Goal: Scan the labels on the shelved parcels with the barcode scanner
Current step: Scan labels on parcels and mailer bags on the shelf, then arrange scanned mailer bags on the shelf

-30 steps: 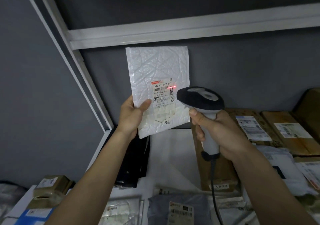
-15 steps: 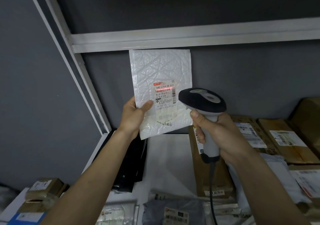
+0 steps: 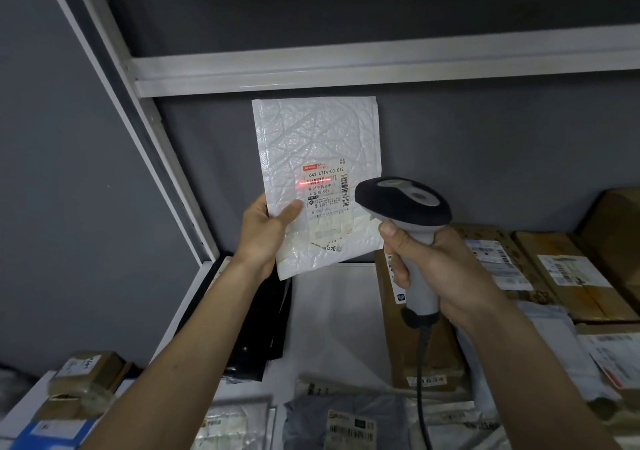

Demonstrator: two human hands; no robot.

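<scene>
Red scan line [image 3: 313, 182] has shifted left off the side barcode, now across the horizontal barcode on the printed shipping label [image 3: 327, 195]. Your left hand [image 3: 266, 238] pinches the white bubble-wrap mailer [image 3: 317, 144] upright before the shelf wall. Right hand [image 3: 438, 269] wraps the grey-and-black corded barcode scanner [image 3: 403, 203]. Likely a good read; grab the next parcel.

Glossy crinkled plastic mailer [image 3: 317, 144], matt plastic scanner [image 3: 403, 203], cardboard boxes [image 3: 571, 276].
</scene>
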